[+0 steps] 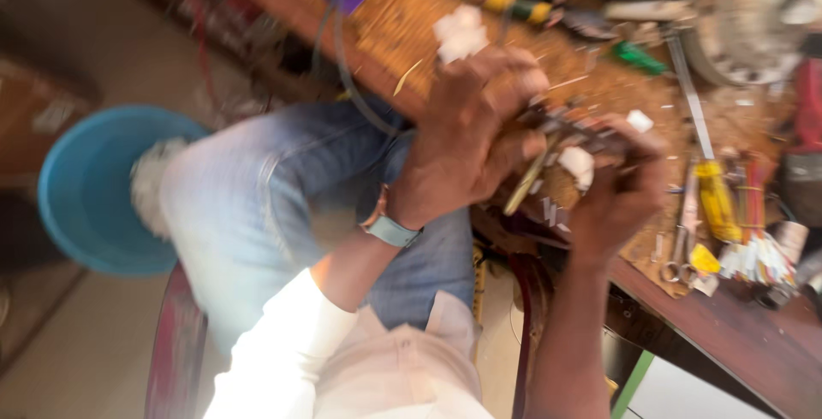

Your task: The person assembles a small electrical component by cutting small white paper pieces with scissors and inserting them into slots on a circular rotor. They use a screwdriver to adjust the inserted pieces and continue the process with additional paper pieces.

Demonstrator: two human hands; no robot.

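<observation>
While both hands clamp it: left hand closed over small metal part above bench edge | right hand grip shut underneath | brace wrists, blur hides detail

I saw no packages, labels, signs or screens anywhere in the frame; the view was blurred, so nothing of that kind could be made out.
</observation>
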